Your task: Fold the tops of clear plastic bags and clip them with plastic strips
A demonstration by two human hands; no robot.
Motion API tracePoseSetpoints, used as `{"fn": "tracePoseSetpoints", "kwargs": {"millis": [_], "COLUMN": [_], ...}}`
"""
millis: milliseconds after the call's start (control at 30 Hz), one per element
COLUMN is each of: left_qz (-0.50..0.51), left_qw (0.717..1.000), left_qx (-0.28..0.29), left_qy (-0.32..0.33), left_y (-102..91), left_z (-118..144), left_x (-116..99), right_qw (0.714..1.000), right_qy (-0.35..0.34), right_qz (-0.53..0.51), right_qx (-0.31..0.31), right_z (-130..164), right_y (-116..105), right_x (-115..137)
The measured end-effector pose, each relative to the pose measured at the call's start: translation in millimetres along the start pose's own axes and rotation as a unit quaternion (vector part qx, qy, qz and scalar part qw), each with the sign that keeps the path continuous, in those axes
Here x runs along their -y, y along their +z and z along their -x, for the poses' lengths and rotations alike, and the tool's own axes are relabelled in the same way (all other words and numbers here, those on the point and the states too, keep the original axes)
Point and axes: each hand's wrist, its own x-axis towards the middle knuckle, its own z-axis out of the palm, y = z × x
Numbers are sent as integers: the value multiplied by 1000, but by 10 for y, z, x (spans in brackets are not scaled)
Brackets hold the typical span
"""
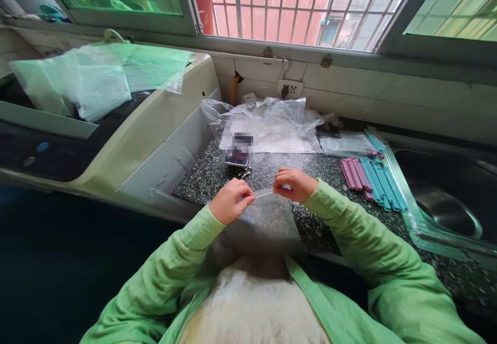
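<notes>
Between my two hands hangs a clear plastic bag (269, 222), its top edge stretched into a whitish strip. The thumb and fingers of my left hand (232, 200) pinch one end of that edge. My right hand (294, 184) pinches the other end, a little higher, with its fingers curled. Through the bag the speckled countertop (205, 173) shows faintly. Just beyond my left hand lies a phone (236, 158), its screen blurred out.
A pile of clear plastic bags (272, 126) lies at the back under a wall socket (290, 88). To the right are pink strips (355, 174), teal strips (382, 183) and a sink (446, 204). A bulky cream appliance (171, 105) stands left, with bags on top.
</notes>
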Motion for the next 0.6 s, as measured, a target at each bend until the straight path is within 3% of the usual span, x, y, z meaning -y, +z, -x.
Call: {"fn": "tracePoseSetpoints", "kwargs": {"millis": [367,600], "left_qz": [-23,-33], "left_qw": [1000,999], "left_qx": [-17,17], "left_qy": [-3,2], "left_y": [-73,-47], "left_z": [81,54], "left_x": [29,-26], "right_qw": [1000,994], "right_qy": [12,58], "right_qz": [-24,-16], "right_qx": [6,87], "right_z": [30,39], "right_y": [-40,-7], "right_x": [-90,-72]}}
